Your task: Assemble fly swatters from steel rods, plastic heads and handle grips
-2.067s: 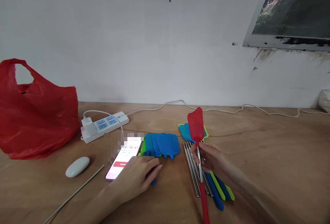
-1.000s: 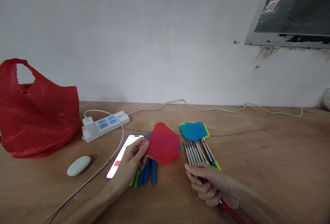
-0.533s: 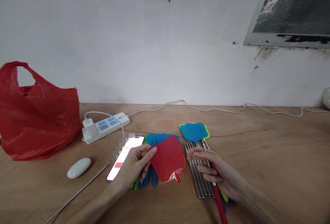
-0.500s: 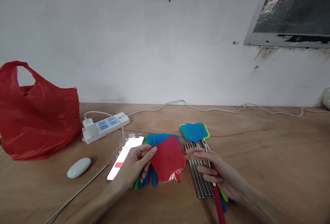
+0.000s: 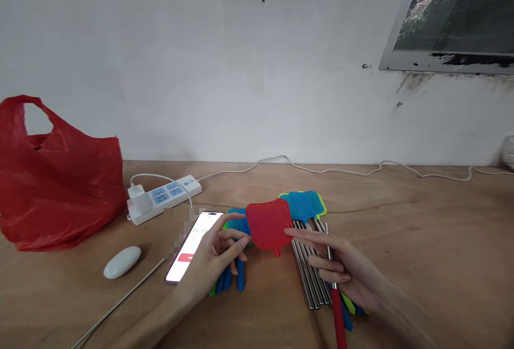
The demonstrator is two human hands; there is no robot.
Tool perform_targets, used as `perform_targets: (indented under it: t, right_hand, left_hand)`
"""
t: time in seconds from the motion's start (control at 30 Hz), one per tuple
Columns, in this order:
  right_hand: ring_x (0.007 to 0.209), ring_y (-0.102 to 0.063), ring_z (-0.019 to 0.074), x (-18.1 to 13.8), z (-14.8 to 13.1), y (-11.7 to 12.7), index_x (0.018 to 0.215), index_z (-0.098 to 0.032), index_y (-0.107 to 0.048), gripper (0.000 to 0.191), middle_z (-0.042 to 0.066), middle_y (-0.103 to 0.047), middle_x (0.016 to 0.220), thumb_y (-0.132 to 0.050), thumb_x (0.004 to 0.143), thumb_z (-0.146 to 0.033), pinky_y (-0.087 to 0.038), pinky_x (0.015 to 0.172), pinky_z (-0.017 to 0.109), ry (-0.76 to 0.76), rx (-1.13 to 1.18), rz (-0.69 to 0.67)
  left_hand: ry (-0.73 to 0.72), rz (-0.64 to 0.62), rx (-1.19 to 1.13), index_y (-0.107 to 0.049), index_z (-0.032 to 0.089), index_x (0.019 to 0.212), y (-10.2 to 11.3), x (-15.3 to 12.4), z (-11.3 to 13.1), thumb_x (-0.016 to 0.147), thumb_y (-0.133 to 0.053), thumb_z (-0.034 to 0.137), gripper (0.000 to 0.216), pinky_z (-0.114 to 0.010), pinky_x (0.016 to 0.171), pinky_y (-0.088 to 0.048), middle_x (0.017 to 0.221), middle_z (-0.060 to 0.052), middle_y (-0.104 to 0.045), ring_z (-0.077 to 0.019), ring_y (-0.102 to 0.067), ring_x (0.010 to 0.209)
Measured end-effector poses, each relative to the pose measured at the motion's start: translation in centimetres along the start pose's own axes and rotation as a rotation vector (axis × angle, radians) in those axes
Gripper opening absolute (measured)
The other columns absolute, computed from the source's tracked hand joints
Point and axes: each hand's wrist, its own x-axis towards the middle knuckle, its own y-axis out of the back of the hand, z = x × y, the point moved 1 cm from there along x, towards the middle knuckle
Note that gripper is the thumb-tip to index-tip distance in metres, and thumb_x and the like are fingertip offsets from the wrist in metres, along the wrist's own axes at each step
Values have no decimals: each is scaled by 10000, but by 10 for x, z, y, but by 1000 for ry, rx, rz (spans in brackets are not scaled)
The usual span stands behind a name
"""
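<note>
A red fly swatter head (image 5: 268,225), a meshed plastic paddle with its short neck pointing down, stands between my hands. My left hand (image 5: 214,258) is at its left edge, thumb and fingers spread apart. My right hand (image 5: 345,271) has its fingers wrapped round a metal rod with a red handle (image 5: 338,317), while its forefinger meets the paddle's right edge. Beneath that hand lie several bare metal rods (image 5: 308,274). Blue and yellow-green swatter heads (image 5: 302,205) rest just behind them. More blue heads (image 5: 236,222) and blue handles (image 5: 240,277) lie partly hidden by my left hand.
A lit phone (image 5: 187,255) lies left of my left hand. Beyond are a white power strip (image 5: 166,197) with a plugged-in cable, a white oval object (image 5: 122,262) and a red plastic bag (image 5: 60,188). A thin white cord (image 5: 333,171) runs along the wall.
The red head has turned so its neck points straight down and has risen slightly. My left fingers have loosened from its edge. My right hand keeps the red-handled rod.
</note>
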Motion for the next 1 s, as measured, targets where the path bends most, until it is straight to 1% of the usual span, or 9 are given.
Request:
perform_targets:
  t: [0.07, 0.17, 0.3, 0.5, 0.73, 0.83, 0.9, 0.97, 1.0]
  right_hand:
    - [451, -121, 35, -1, -1, -1, 999, -185, -797, 244, 88, -670, 997, -709, 790, -275, -165, 297, 131, -25, 33, -17]
    - [445, -135, 6, -2, 0, -4, 1010, -180, -794, 237, 112, -635, 1260, -697, 809, -260, -191, 298, 91, -75, 74, -47]
    - [435, -200, -5, -4, 0, -6, 1052, -167, -777, 260, 139, -580, 1385, -665, 825, -227, -238, 300, 76, -99, 125, -55]
    - [425, -231, 4, -3, -2, -6, 1080, -120, -738, 291, 189, -647, 1286, -663, 807, -187, -247, 291, 88, -93, 215, -14]
    - [410, -212, 10, 4, 0, -1, 961, -77, -736, 199, 171, -713, 998, -624, 849, -198, -199, 286, 102, -23, 272, -13]
    - [399, -192, 17, 10, 3, 3, 856, -70, -741, 202, 72, -656, 735, -665, 824, -254, -195, 290, 120, 15, 273, -20]
    - [399, -196, 22, 12, 4, 5, 721, -97, -717, 207, 11, -583, 624, -727, 771, -297, -246, 313, 138, 45, 263, -4]
    - [412, -260, 45, 14, 6, 6, 570, -139, -647, 308, -21, -510, 540, -768, 733, -370, -347, 373, 170, 80, 231, 10]
    - [430, -314, 64, 14, 7, 7, 511, -158, -603, 378, -26, -475, 505, -774, 726, -419, -399, 420, 192, 106, 206, 19]
  left_hand:
    - [-2, -61, 77, -630, 211, 1163, -1, -2, -3, 830, -715, 473, 432, -215, 449, -510, 894, -44, -709, -142, -633, 602]
    - [53, -132, 170, -681, 193, 1139, -2, -4, -6, 860, -671, 468, 393, -202, 429, -450, 643, 8, -659, -123, -581, 480]
    - [97, -83, 224, -691, 170, 1194, 0, -3, -5, 851, -657, 483, 465, -192, 403, -392, 447, 69, -515, -110, -492, 400]
    - [164, -11, 228, -566, 140, 1383, 8, 1, -8, 855, -624, 546, 669, -172, 337, -261, 374, 124, -382, -86, -329, 324]
    - [165, -8, 322, -525, 86, 1410, 6, -1, -5, 871, -539, 569, 724, -200, 340, -281, 351, 115, -381, -113, -334, 316]
    - [92, 71, 456, -599, 128, 1336, 5, -4, -2, 894, -534, 525, 598, -221, 379, -308, 490, 46, -541, -115, -365, 374]
    - [-16, 129, 522, -670, 172, 1228, 5, -4, -2, 906, -549, 481, 463, -238, 425, -344, 812, -49, -697, -92, -363, 426]
    - [-122, 138, 541, -711, 204, 1119, 5, -4, -2, 924, -548, 440, 347, -249, 468, -374, 1147, -96, -679, -76, -373, 465]
    - [-161, 128, 542, -719, 215, 1081, 5, -4, -3, 935, -538, 423, 312, -250, 484, -382, 1213, -92, -657, -78, -395, 484]
